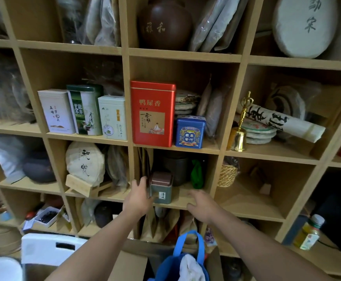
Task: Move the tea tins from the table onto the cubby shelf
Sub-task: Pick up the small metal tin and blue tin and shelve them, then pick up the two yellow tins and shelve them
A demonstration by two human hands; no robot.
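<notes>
I count six tins on the wooden shelf (pixel 182 57): three pale and green ones (pixel 83 113) in one cubby, a red tin (pixel 153 113) and a blue tin (pixel 190 132) in the next, and a small grey tin (pixel 161 187) upright at the front of the cubby below. My left hand (pixel 138 197) touches its side, fingers spread loose. My right hand (pixel 202 205) rests open on the ledge beside it.

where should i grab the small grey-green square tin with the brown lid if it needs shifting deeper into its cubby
Grip the small grey-green square tin with the brown lid across its flat left and right walls, below the lid, coming from the open front. It stands upright at the shelf's front edge. The left hand is already against its left side, and the right hand rests open on the shelf beside it.
</notes>
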